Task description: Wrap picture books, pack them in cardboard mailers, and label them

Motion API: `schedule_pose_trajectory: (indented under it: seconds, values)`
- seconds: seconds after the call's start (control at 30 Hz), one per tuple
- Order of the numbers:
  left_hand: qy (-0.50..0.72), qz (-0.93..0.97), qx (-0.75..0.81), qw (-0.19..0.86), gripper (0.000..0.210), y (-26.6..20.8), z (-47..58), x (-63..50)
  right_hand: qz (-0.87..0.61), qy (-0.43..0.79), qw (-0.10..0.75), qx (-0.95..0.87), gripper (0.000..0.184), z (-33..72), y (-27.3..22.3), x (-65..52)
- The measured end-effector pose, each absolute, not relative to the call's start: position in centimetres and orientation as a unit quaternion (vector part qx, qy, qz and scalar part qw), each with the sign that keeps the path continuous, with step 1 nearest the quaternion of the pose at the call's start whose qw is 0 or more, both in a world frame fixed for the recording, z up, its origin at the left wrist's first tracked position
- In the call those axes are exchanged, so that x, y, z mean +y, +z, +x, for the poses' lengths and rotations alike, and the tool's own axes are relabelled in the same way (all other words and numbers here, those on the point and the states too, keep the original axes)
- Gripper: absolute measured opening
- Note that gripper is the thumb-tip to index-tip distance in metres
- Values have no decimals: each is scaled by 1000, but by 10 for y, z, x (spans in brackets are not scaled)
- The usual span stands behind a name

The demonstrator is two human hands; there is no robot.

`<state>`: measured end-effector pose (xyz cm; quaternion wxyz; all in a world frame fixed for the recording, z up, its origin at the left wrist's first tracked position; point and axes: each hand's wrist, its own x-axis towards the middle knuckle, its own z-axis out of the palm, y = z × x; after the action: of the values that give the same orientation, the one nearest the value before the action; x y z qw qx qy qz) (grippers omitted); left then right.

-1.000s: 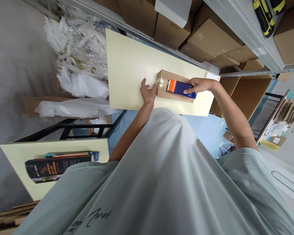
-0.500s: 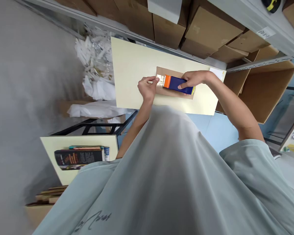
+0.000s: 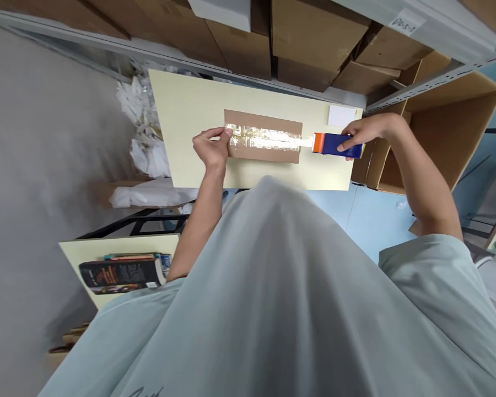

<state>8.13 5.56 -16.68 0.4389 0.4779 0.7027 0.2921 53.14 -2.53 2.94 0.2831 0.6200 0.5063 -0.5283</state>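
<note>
A brown cardboard package (image 3: 264,157) lies on the cream tabletop (image 3: 190,127). Clear, shiny packing tape (image 3: 268,138) runs along its length and past its right edge. My right hand (image 3: 357,135) is wrapped round a blue and orange tape dispenser (image 3: 333,144), off to the right of the package, with the tape stretched between them. At the package's left edge, my left hand (image 3: 214,148) pinches the tape's end with thumb and fingers; whether it also grips the cardboard I cannot tell.
A white paper (image 3: 341,116) sits at the table's far right corner. Behind, a metal shelf holds cardboard boxes (image 3: 318,38). A large open carton (image 3: 442,127) stands to the right. Books (image 3: 122,274) lie on a lower-left board, and white packing scraps (image 3: 146,116) are at left.
My right hand has drawn the tape dispenser to the right, from over the package to beyond its right edge, leaving a tape strip along it. My left hand stays at the left edge.
</note>
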Motion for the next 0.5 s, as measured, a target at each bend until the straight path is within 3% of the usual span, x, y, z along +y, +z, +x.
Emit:
schedule_pose_trajectory:
  seconds: [0.3, 0.5]
  values:
    - [286, 472, 723, 417, 29, -158, 89, 53, 641, -517, 275, 496, 46, 489, -10, -25]
    - [271, 493, 726, 396, 28, -157, 90, 51, 653, -487, 257, 519, 36, 462, -20, -38]
